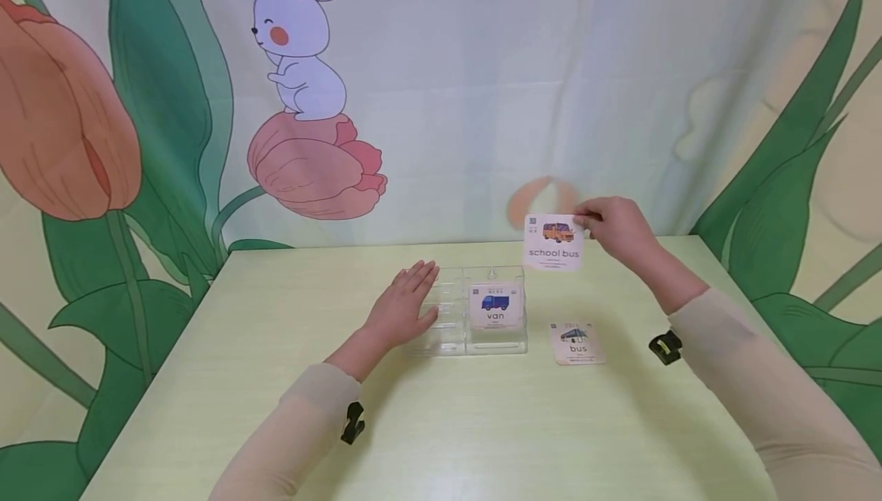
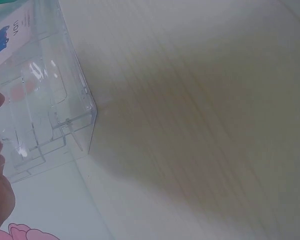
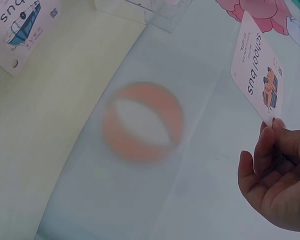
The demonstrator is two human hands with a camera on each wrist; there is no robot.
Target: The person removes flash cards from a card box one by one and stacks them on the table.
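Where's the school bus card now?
In the head view, the school bus card is pinched by the right hand, up and to the right of the van card.

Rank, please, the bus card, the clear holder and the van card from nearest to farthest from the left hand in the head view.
1. Clear holder: at the left hand, which overlaps its left part here.
2. Van card: to the hand's right, in the holder's right half.
3. Bus card: farther right, on the table past the holder.
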